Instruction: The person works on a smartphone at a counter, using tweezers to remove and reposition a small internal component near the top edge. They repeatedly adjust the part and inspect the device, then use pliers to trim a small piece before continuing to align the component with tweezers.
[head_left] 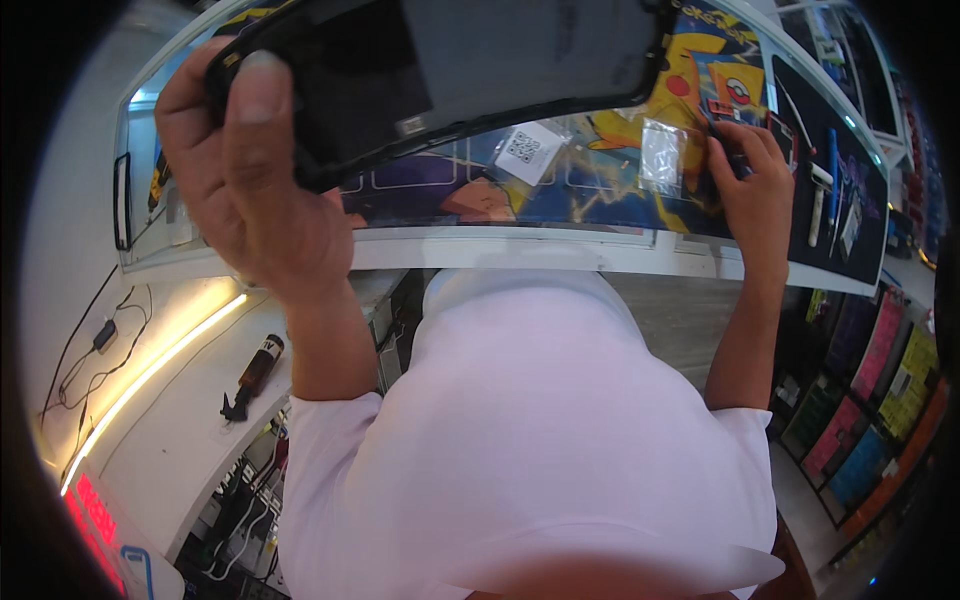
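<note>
Raised close to the view, a black-framed phone screen panel [520, 65] slants across the top, with a dark square patch on its surface. My left hand [250, 170] grips its left end, thumb on the face and fingers behind. Lower down at the right, my right hand [745, 165] rests at the cartoon-printed mat [430, 170] with its fingers pinched around a thin dark item, too small to name. Beside those fingers lies a small clear plastic packet [662, 157]. A white card with a square code [530, 150] in a clear sleeve lies below the panel.
On the right, a dark mat [820, 230] holds a white-headed tool [818, 195] and a blue pen-like tool [833, 165]. A dark spray bottle [255, 370] lies on the white side counter [165, 450] at left, near a glowing light strip [155, 380]. Colourful packages [880, 340] hang at right.
</note>
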